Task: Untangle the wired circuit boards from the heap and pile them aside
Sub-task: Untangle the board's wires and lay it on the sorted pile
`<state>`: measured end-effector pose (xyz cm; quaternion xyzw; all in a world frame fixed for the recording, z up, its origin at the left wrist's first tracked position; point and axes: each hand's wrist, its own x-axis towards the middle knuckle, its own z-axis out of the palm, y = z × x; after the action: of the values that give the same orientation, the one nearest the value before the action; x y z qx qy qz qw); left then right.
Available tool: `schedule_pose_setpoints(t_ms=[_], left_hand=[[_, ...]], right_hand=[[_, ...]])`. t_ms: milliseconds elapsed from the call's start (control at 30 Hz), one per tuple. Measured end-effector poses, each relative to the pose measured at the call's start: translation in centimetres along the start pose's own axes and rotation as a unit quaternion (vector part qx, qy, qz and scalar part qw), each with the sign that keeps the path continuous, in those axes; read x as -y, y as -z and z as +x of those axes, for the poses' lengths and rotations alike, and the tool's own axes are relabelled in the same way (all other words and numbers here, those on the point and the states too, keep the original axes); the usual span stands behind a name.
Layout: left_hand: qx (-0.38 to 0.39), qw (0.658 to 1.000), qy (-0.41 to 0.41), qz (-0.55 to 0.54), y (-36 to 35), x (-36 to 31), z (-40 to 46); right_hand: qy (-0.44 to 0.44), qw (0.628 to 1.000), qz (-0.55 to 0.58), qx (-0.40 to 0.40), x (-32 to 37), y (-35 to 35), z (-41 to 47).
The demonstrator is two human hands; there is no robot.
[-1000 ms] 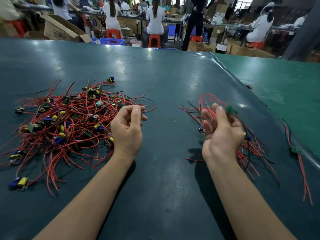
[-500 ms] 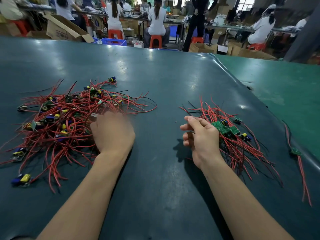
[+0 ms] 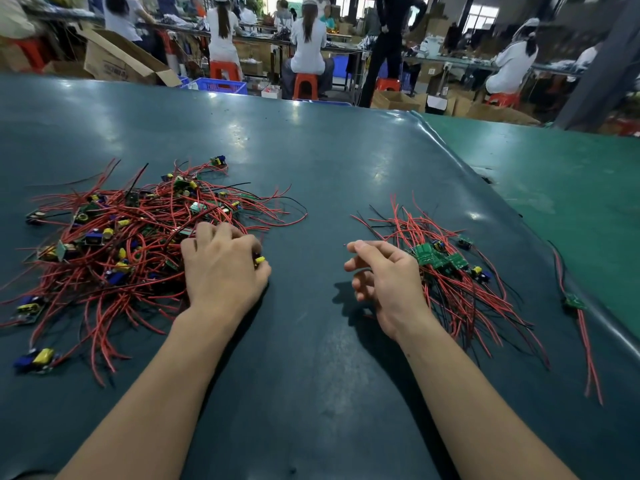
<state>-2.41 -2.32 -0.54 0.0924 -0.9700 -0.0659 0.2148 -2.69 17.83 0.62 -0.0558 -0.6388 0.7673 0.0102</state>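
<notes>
Since half a second ago my right hand [image 3: 384, 275] has loosened: its fingers were folded in together, and now they hang loosely curled and apart, holding nothing, the forefinger stretched toward the middle of the surface [image 3: 311, 168]. My left hand [image 3: 223, 268] has hardly shifted; it lies palm down at the near right edge of the heap [image 3: 121, 244], fingers curled down into the red wires. A yellow part shows just by my thumb, but I cannot tell whether I actually grip a board or only press on the tangle.

The heap is a wide tangle with no single long axis. Its red and black wires run out every way, and small boards with yellow and blue parts lie scattered through it, several loose at the left rim and one at the far end.

The sorted pile [image 3: 450, 282] lies just right of my right hand, close against the back of it. Its green boards [image 3: 438, 258] are bunched at the end nearest my knuckles. From them the wires fan mostly two ways: a short spray away from me and to the left, a longer one toward me and to the right, so the pile's long axis runs on a slant from far left to near right.

One stray board [image 3: 575, 301] lies well apart at the right, on the raised seam where the dark mat meets the green mat [image 3: 571, 188], its wires running lengthwise toward and away from me.

Beyond the surface stand cardboard boxes [image 3: 117, 60] and a blue crate [image 3: 218, 86].
</notes>
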Motion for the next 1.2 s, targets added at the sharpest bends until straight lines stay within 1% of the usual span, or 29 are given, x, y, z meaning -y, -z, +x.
schedule_pose_setpoints(t_ms=[67,133,233,300,333,433,500,567,633,667,700,733,800,833,867,900,933,967,1000,1033,1100,1200], left_hand=[[-0.002,0.999,-0.040,-0.027,0.0,-0.7,-0.2],[-0.036,0.987,-0.111,-0.109,0.2,-1.5,-0.4],[-0.116,0.939,-0.242,-0.217,0.6,-2.8,-1.0],[-0.129,0.911,-0.297,-0.254,0.8,-3.6,-1.4],[-0.124,0.902,-0.310,-0.273,0.7,-3.8,-1.4],[-0.106,0.877,-0.314,-0.348,0.3,-4.0,-1.6],[-0.103,0.867,-0.316,-0.372,0.0,-4.2,-1.7],[-0.134,0.867,-0.318,-0.359,0.2,-4.6,-1.8],[-0.182,0.856,-0.337,-0.348,0.0,-5.1,-2.2],[-0.181,0.848,-0.353,-0.350,-0.1,-5.2,-2.5],[-0.151,0.849,-0.365,-0.351,-0.1,-5.4,-2.7],[-0.093,0.860,-0.362,-0.348,-0.3,-5.4,-2.9],[0.031,0.890,-0.281,-0.357,-0.7,-5.7,-2.6],[0.069,0.895,-0.231,-0.376,-0.8,-5.7,-2.4],[0.098,0.887,-0.189,-0.410,-0.9,-5.8,-2.2],[0.125,0.864,-0.160,-0.461,-0.9,-5.8,-2.1],[0.141,0.832,-0.137,-0.519,-0.8,-5.9,-2.0],[0.144,0.796,-0.111,-0.577,-0.8,-5.8,-1.8],[0.141,0.769,-0.080,-0.619,-0.8,-5.6,-1.6],[0.137,0.751,-0.052,-0.644,-0.9,-5.4,-1.4],[0.144,0.735,-0.015,-0.662,-1.0,-5.1,-1.2],[0.165,0.723,0.006,-0.671,-1.0,-5.0,-1.0]], right_hand=[[0.002,1.000,-0.010,0.010,-0.1,0.0,0.0],[0.004,0.999,-0.024,0.023,-0.2,0.0,0.0],[0.007,0.995,-0.041,0.086,-0.3,-0.2,-0.2],[0.013,0.990,-0.030,0.135,-0.4,-0.3,-0.4],[0.015,0.990,-0.016,0.143,-0.3,-0.2,-0.5],[0.024,0.993,0.037,0.112,-0.2,0.0,-0.3],[0.035,0.994,0.042,0.090,-0.1,0.0,-0.2],[0.055,0.996,0.034,0.061,-0.3,-0.2,-0.1],[0.056,0.996,0.064,0.027,-0.2,-0.2,0.1],[0.045,0.994,0.096,0.017,-0.1,0.0,0.3],[0.030,0.991,0.131,0.013,0.0,0.1,0.4],[0.012,0.987,0.158,0.015,0.2,0.2,0.5],[-0.022,0.982,0.183,0.025,0.4,0.4,0.5],[-0.032,0.981,0.191,0.028,0.3,0.4,0.5],[-0.036,0.980,0.192,0.028,0.3,0.3,0.5],[-0.033,0.983,0.178,0.024,0.1,0.3,0.5],[-0.025,0.989,0.145,0.017,0.0,0.3,0.5],[-0.015,0.994,0.104,0.013,0.0,0.3,0.5],[-0.006,0.998,0.067,0.014,-0.1,0.2,0.5],[0.003,0.999,0.042,0.018,-0.2,0.1,0.4],[0.014,0.999,0.023,0.024,-0.3,0.0,0.3],[0.020,0.999,0.013,0.026,-0.3,0.0,0.2]])
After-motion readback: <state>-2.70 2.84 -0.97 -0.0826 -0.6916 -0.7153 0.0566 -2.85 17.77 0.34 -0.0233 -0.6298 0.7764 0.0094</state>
